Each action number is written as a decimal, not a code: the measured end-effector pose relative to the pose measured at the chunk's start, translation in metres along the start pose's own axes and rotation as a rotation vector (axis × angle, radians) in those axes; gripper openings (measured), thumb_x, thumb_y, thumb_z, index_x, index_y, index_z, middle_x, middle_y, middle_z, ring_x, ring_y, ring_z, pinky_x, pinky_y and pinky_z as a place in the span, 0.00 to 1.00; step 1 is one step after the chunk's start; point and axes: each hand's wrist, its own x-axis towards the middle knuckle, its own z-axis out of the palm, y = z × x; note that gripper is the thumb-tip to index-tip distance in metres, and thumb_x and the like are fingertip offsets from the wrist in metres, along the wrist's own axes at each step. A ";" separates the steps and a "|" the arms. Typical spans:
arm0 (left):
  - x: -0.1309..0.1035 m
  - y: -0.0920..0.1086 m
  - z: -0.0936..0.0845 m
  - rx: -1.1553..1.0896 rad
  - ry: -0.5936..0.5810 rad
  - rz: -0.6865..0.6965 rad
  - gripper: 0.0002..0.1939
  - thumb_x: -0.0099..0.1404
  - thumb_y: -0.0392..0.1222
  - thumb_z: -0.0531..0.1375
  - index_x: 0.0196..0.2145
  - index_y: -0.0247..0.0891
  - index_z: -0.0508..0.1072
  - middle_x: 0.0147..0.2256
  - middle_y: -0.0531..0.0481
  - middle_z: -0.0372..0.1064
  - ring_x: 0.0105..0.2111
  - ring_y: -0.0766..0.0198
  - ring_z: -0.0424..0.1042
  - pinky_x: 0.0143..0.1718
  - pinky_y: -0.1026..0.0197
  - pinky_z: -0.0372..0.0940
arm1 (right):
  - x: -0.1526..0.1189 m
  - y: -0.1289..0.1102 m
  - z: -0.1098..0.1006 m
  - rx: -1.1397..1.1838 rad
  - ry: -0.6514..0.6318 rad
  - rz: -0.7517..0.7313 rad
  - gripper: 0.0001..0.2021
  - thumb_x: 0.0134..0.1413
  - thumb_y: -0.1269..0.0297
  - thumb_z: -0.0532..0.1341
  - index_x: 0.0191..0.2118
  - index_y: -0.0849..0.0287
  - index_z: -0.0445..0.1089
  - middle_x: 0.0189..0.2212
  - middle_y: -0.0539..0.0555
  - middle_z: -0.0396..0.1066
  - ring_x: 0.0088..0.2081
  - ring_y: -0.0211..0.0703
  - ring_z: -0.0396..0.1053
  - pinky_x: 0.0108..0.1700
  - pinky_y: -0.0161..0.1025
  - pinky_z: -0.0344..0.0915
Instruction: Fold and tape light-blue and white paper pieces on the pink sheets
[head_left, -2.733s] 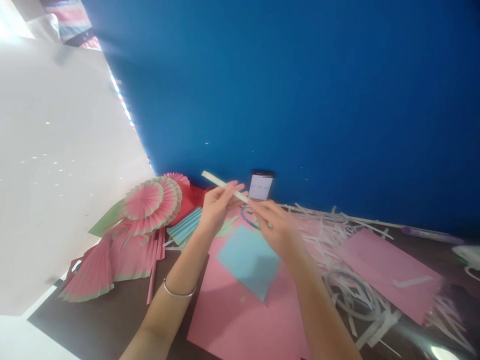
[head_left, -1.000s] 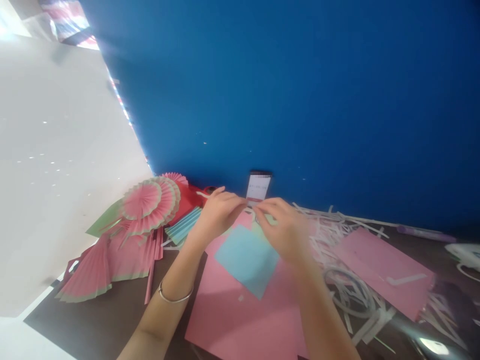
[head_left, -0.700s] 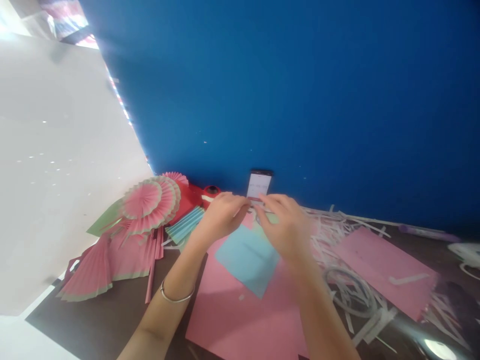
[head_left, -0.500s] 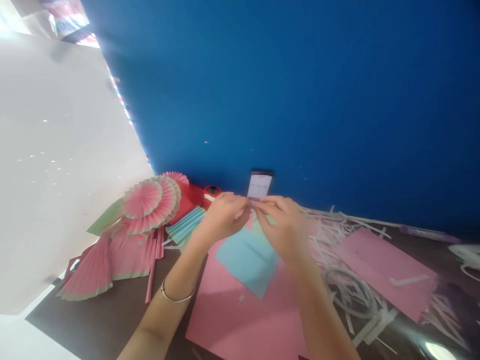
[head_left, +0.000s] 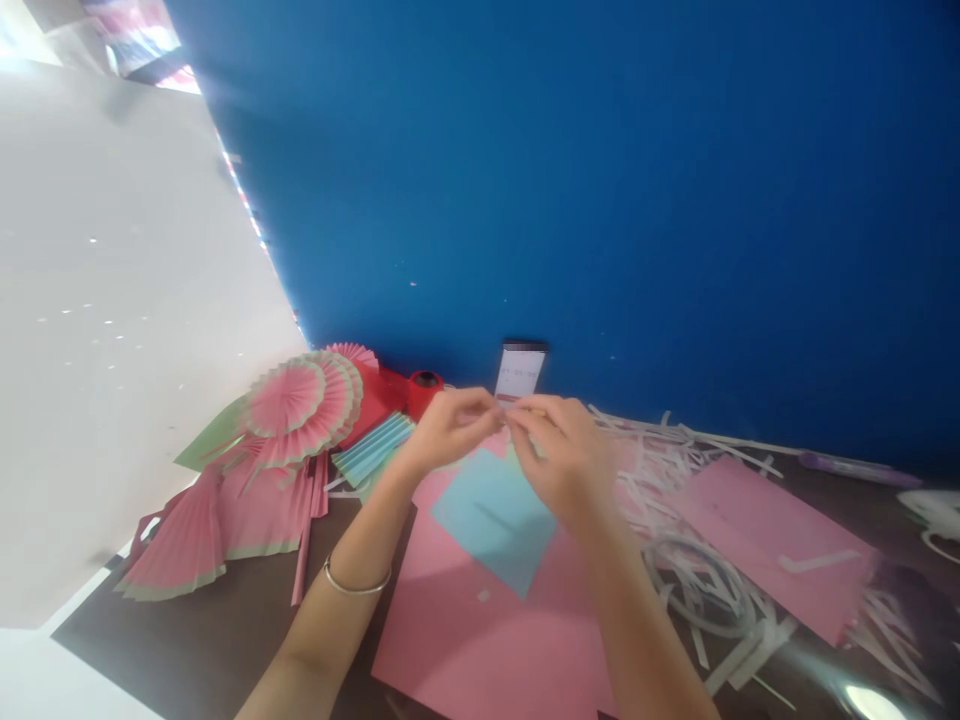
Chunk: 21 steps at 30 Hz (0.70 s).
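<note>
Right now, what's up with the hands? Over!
Left hand, right hand: fingertips close together, anything pinched too small to tell. Blue sheet flat on pink paper below. Phone just beyond.

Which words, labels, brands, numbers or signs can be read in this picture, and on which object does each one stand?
No text can be read with certainty.
Phone screen: a line of dark characters, too small and blurred to read.
Purple pen-like object: too blurred to tell whether it has any lettering.
White tick shape on the pink sheet: seems to be a bent paper strip, not a written sign.
</note>
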 end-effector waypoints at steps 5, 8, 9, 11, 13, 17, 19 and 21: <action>-0.001 0.009 0.004 -0.552 -0.003 -0.172 0.10 0.58 0.44 0.59 0.25 0.34 0.68 0.23 0.52 0.67 0.26 0.68 0.69 0.31 0.64 0.64 | -0.004 -0.013 0.001 -0.073 0.259 -0.065 0.07 0.52 0.73 0.58 0.36 0.57 0.72 0.35 0.56 0.73 0.35 0.43 0.69 0.36 0.38 0.63; -0.004 0.020 0.007 -0.597 0.022 -0.182 0.10 0.58 0.43 0.60 0.25 0.34 0.68 0.22 0.53 0.67 0.24 0.69 0.68 0.30 0.65 0.64 | -0.008 -0.016 0.005 -0.080 0.358 -0.053 0.08 0.53 0.73 0.58 0.37 0.56 0.72 0.35 0.57 0.73 0.34 0.44 0.71 0.36 0.39 0.64; -0.004 0.023 0.009 -0.587 0.038 -0.185 0.10 0.58 0.42 0.60 0.24 0.34 0.68 0.21 0.53 0.67 0.24 0.69 0.68 0.29 0.65 0.64 | -0.009 -0.017 0.006 -0.111 0.371 -0.043 0.07 0.52 0.72 0.59 0.37 0.56 0.72 0.35 0.57 0.73 0.34 0.44 0.71 0.35 0.39 0.64; -0.006 0.029 0.012 -0.563 0.071 -0.197 0.10 0.58 0.42 0.59 0.24 0.34 0.68 0.21 0.53 0.66 0.23 0.69 0.68 0.29 0.65 0.64 | -0.010 -0.016 0.008 -0.180 0.377 -0.016 0.06 0.52 0.71 0.60 0.36 0.55 0.71 0.35 0.57 0.73 0.33 0.44 0.71 0.34 0.39 0.64; -0.006 0.031 0.015 -0.552 0.089 -0.203 0.09 0.58 0.41 0.59 0.24 0.34 0.69 0.21 0.53 0.66 0.23 0.69 0.68 0.29 0.65 0.64 | -0.010 -0.016 0.009 -0.188 0.364 0.015 0.05 0.52 0.69 0.59 0.35 0.55 0.71 0.34 0.57 0.73 0.32 0.44 0.70 0.32 0.39 0.64; -0.003 0.024 0.012 -0.596 0.184 -0.229 0.08 0.57 0.39 0.58 0.23 0.35 0.66 0.18 0.56 0.63 0.21 0.71 0.66 0.27 0.66 0.63 | -0.019 -0.016 -0.002 -0.075 0.357 0.040 0.06 0.54 0.68 0.57 0.35 0.54 0.70 0.33 0.58 0.71 0.31 0.45 0.69 0.30 0.41 0.63; 0.001 0.017 0.004 -0.634 0.316 -0.294 0.09 0.57 0.41 0.57 0.22 0.36 0.64 0.17 0.58 0.58 0.19 0.72 0.63 0.26 0.67 0.63 | -0.028 -0.014 -0.015 0.048 0.269 0.103 0.07 0.55 0.64 0.55 0.37 0.53 0.70 0.34 0.59 0.70 0.33 0.48 0.68 0.29 0.42 0.64; 0.004 0.010 -0.006 -0.640 0.364 -0.365 0.11 0.57 0.46 0.58 0.25 0.36 0.66 0.19 0.57 0.58 0.19 0.73 0.63 0.26 0.67 0.63 | -0.038 -0.011 -0.028 0.172 0.167 0.188 0.10 0.56 0.59 0.54 0.40 0.53 0.69 0.35 0.60 0.68 0.35 0.50 0.68 0.28 0.44 0.64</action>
